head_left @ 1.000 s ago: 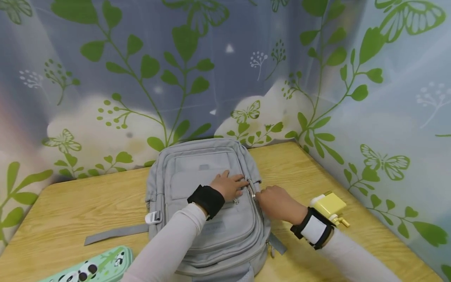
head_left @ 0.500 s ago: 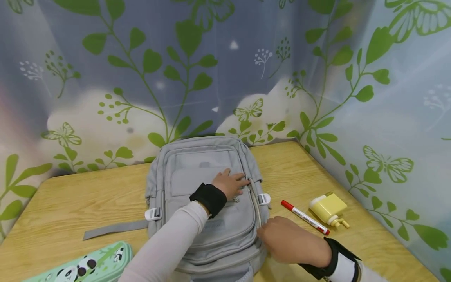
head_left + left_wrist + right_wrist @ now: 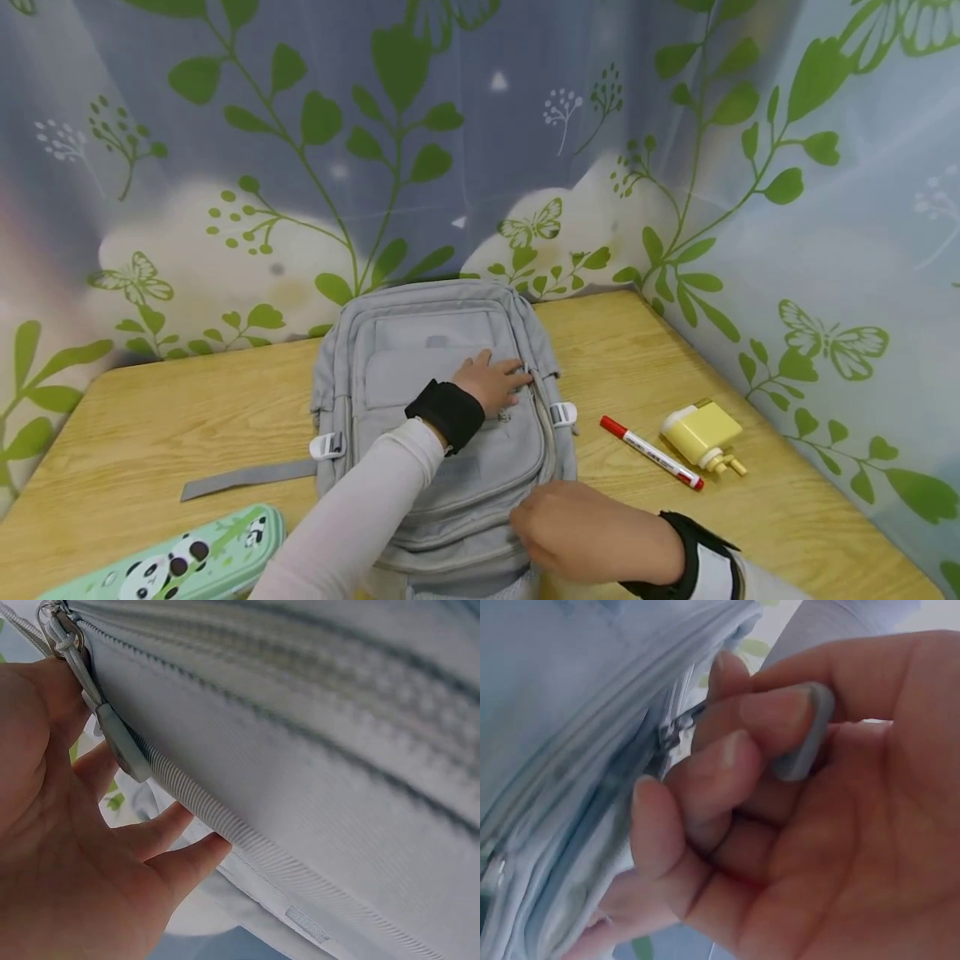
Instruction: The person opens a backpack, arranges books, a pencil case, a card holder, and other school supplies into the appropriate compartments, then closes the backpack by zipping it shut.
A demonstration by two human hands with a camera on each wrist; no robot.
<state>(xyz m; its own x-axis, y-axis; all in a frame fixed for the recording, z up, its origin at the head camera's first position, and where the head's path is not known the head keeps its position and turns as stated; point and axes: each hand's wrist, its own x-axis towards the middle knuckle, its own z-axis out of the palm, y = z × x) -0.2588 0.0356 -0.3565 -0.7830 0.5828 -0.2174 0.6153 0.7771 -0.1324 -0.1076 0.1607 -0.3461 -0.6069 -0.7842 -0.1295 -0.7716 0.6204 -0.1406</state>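
Observation:
A grey backpack (image 3: 412,379) lies on the wooden table with its front pockets up. My left hand (image 3: 489,385) rests on its front panel, fingers spread and touching the fabric. In the left wrist view a cord zipper pull (image 3: 124,746) hangs beside those fingers, above a ribbed seam. At the bag's lower right side my right hand (image 3: 588,533) pinches another zipper pull. The right wrist view shows that grey zipper pull (image 3: 808,746) between curled fingers, with its metal slider on the zipper track. In the head view, the right hand hides this pull.
A green panda pencil case (image 3: 180,554) lies at the front left, near a loose grey strap (image 3: 247,479). Right of the bag are a red-capped marker (image 3: 652,452) and a small yellow object with a crank (image 3: 701,433). Printed curtains stand behind and right.
My right hand has moved down along the bag's right side and then slightly inward, uncovering the marker and a white buckle. The left hand stays on the front panel.

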